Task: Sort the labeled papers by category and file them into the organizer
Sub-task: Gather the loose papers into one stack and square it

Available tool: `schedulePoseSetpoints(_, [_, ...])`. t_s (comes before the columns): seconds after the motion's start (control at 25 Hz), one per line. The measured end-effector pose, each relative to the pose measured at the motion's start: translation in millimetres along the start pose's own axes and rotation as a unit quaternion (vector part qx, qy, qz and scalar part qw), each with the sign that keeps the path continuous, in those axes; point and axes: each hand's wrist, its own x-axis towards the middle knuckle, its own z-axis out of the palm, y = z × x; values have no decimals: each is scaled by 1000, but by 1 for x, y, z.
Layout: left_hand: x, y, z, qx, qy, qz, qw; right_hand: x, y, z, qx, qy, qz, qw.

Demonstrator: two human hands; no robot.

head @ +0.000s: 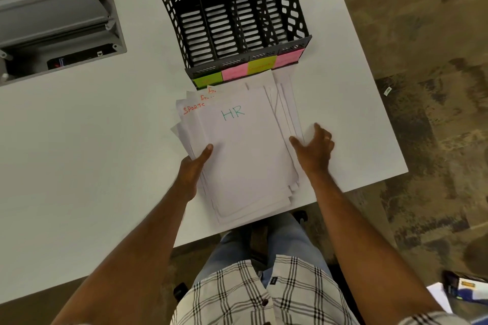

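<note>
A loose stack of white papers (245,155) lies on the white table (92,140) in front of me. Its top sheet reads "HR" in green; a sheet marked "SPORTS" in red peeks out at the upper left. My left hand (194,166) grips the stack's left edge, thumb on top. My right hand (314,149) rests with spread fingers on the stack's right edge. Behind the stack stands a black mesh organizer (237,21) with several slots and green and pink sticky labels (248,68) along its front.
A grey recessed cable box (58,24) with its lid up sits in the table at the left. The table's right and near edges lie close to the stack. Patterned carpet (427,87) lies to the right, with some items on the floor at the lower right.
</note>
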Motion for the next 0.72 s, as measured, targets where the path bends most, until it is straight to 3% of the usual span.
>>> schedulePoseSetpoints(0.2, [2, 4, 12, 27, -51, -27, 998, 14, -27, 9, 60, -200, 25, 978])
schedulePoseSetpoints(0.48, [12, 6, 16, 54, -40, -69, 995, 16, -25, -3, 137, -329, 46, 933])
schedulePoseSetpoints(0.6, [7, 6, 21, 39, -18, -52, 998, 11, -25, -3, 151, -346, 59, 924])
schedulePoseSetpoints(0.72, [-2, 18, 22, 20, -30, -31, 999, -1, -27, -7, 185, -308, 54, 932])
